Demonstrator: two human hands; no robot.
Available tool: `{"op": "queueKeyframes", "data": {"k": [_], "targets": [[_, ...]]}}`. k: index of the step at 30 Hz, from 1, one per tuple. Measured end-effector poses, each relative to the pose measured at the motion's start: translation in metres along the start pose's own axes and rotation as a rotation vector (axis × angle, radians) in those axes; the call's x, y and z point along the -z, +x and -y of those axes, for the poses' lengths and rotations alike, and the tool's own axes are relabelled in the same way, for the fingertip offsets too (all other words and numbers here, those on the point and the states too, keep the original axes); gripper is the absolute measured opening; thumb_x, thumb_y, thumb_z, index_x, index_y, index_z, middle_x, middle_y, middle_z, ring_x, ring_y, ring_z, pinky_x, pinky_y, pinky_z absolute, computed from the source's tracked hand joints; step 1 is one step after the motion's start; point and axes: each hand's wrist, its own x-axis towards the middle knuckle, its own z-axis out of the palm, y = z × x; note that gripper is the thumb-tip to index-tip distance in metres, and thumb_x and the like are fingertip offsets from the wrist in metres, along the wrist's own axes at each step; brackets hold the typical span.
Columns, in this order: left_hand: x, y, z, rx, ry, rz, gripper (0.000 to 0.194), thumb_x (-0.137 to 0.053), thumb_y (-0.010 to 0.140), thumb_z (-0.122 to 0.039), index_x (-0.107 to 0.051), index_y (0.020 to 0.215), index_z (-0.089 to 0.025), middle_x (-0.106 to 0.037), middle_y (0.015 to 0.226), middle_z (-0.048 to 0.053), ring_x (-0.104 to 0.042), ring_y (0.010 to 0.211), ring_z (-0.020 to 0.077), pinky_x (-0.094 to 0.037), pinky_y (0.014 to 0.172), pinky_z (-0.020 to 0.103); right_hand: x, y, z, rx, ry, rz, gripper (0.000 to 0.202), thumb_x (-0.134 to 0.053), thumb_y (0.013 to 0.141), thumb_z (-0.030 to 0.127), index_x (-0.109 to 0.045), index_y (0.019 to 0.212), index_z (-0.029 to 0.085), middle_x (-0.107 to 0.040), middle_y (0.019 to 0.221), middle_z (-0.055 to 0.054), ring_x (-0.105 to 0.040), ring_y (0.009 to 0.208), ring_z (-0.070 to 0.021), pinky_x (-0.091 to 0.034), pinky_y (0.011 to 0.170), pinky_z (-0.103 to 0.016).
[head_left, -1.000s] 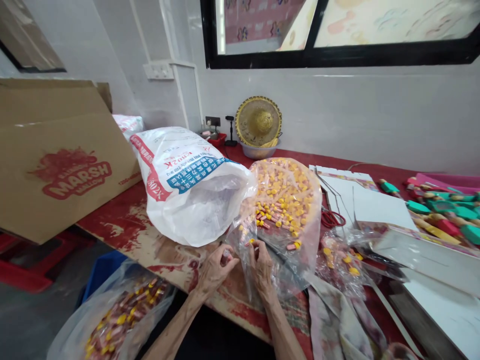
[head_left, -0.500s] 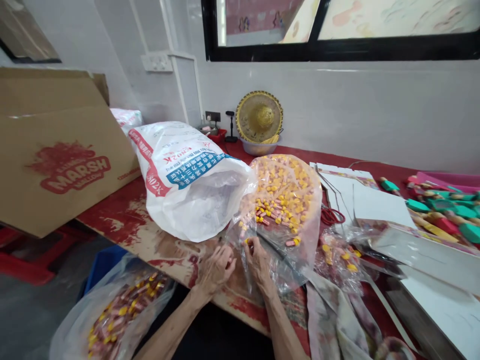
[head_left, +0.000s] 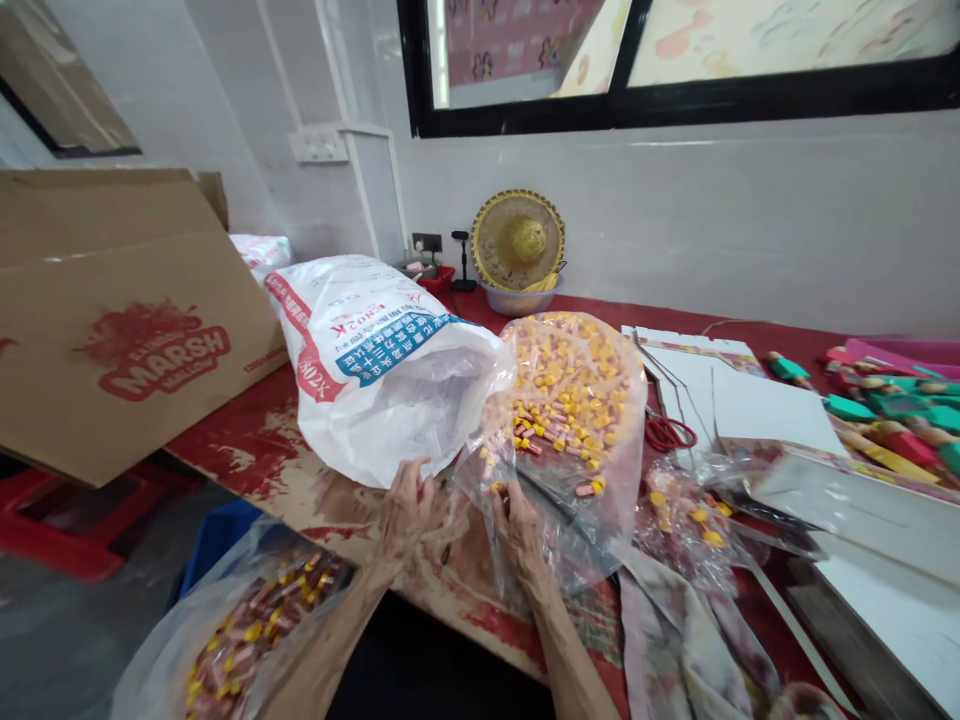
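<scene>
A clear plastic bag full of small yellow and pink pieces lies on the worn red table. My right hand pinches the near edge of this bag, fingers closed on the film and a small piece. My left hand has its fingers spread against the mouth of a big white printed sack that lies on its side just left of the clear bag. Whether the left hand grips the sack's rim or only touches it is unclear.
A brown cardboard box stands at the left. Below the table edge a second plastic bag holds similar pieces. White card sheets, red scissors, coloured wooden toys and a straw hat lie to the right and back.
My left hand has left the right hand, moved left and up, and opened against the white sack's mouth. The right hand stays on the clear bag's edge.
</scene>
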Motion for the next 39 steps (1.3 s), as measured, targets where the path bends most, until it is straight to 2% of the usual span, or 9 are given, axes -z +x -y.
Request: {"op": "queueKeyframes", "data": {"k": [2, 5, 8, 12, 18, 23, 28, 34, 39], "targets": [[0.004, 0.022, 0.006, 0.039, 0.127, 0.059, 0.031, -0.051, 0.098, -0.018, -0.063, 0.126, -0.023, -0.066, 0.107, 0.007, -0.068, 0.095, 0.0233, -0.055, 0.082, 0.033, 0.001, 0.000, 0.001, 0.008, -0.004, -0.002, 0.032, -0.043, 0.103, 0.050, -0.058, 0.088, 0.026, -0.072, 0.081, -0.003, -0.067, 0.071, -0.0198, -0.046, 0.066, -0.028], [0.007, 0.043, 0.013, 0.064, 0.261, 0.218, 0.024, -0.058, 0.094, -0.015, -0.066, 0.115, -0.023, -0.064, 0.107, 0.008, -0.069, 0.097, 0.0251, -0.054, 0.079, 0.033, 0.002, 0.001, 0.003, 0.000, -0.006, 0.002, 0.032, -0.042, 0.103, 0.048, -0.056, 0.085, 0.026, -0.070, 0.076, -0.002, -0.065, 0.066, -0.0194, -0.045, 0.063, -0.028], [0.009, 0.050, 0.017, 0.124, 0.177, 0.163, 0.011, -0.059, 0.093, -0.019, -0.063, 0.103, -0.023, -0.067, 0.103, 0.007, -0.069, 0.090, 0.0232, -0.054, 0.078, 0.033, 0.002, 0.003, 0.007, -0.019, 0.042, -0.049, 0.034, -0.041, 0.104, 0.051, -0.055, 0.084, 0.026, -0.069, 0.075, -0.001, -0.063, 0.062, -0.0190, -0.045, 0.063, -0.029], [0.012, 0.041, 0.009, 0.311, -0.212, 0.039, 0.023, -0.060, 0.092, -0.045, -0.063, 0.102, -0.024, -0.067, 0.083, 0.000, -0.067, 0.074, 0.0200, -0.055, 0.073, 0.032, 0.003, 0.003, 0.013, -0.102, 0.110, -0.133, 0.037, -0.041, 0.104, 0.056, -0.058, 0.090, 0.026, -0.071, 0.078, -0.002, -0.065, 0.065, -0.0197, -0.047, 0.065, -0.029], [-0.010, 0.007, -0.029, 0.568, -0.630, 0.394, 0.054, -0.070, 0.070, -0.065, -0.068, 0.100, -0.020, -0.071, 0.078, 0.001, -0.062, 0.060, 0.0153, -0.048, 0.057, 0.027, 0.004, 0.002, 0.014, -0.151, 0.112, -0.076, 0.036, -0.042, 0.102, 0.055, -0.057, 0.084, 0.027, -0.070, 0.074, -0.003, -0.065, 0.064, -0.0217, -0.044, 0.060, -0.030], [-0.021, -0.005, -0.041, 0.674, -0.812, 0.403, 0.070, -0.072, 0.071, -0.073, -0.069, 0.113, -0.017, -0.072, 0.081, 0.001, -0.057, 0.057, 0.0108, -0.041, 0.052, 0.022, 0.008, 0.008, 0.017, -0.231, 0.400, -0.031, 0.043, -0.046, 0.101, 0.062, -0.058, 0.080, 0.026, -0.062, 0.063, 0.003, -0.055, 0.052, -0.0163, -0.041, 0.051, -0.026], [-0.011, -0.003, -0.037, 0.550, -0.699, 0.422, 0.061, -0.065, 0.079, -0.073, -0.070, 0.105, -0.018, -0.070, 0.076, 0.001, -0.064, 0.063, 0.0159, -0.050, 0.059, 0.027, 0.005, 0.006, 0.020, -0.167, 0.395, 0.144, 0.046, -0.046, 0.100, 0.061, -0.054, 0.072, 0.025, -0.058, 0.062, 0.003, -0.054, 0.058, -0.0166, -0.043, 0.058, -0.026], [-0.007, -0.007, -0.040, 0.059, -0.164, 0.422, 0.025, -0.051, 0.100, -0.044, -0.068, 0.102, -0.026, -0.076, 0.101, 0.004, -0.073, 0.091, 0.0215, -0.053, 0.077, 0.029, 0.017, 0.007, 0.010, -0.195, 0.167, -0.090, 0.041, -0.038, 0.102, 0.050, -0.066, 0.086, 0.025, -0.072, 0.084, -0.006, -0.064, 0.076, -0.0214, -0.048, 0.072, -0.030], [-0.022, 0.011, -0.051, -0.064, 0.128, 0.617, 0.015, -0.052, 0.101, -0.031, -0.065, 0.105, -0.024, -0.074, 0.104, 0.008, -0.072, 0.086, 0.0215, -0.048, 0.070, 0.027, 0.028, 0.011, -0.004, -0.288, 0.152, -0.204, 0.043, -0.037, 0.104, 0.046, -0.069, 0.088, 0.023, -0.073, 0.082, -0.005, -0.064, 0.076, -0.0207, -0.050, 0.074, -0.029]]}}
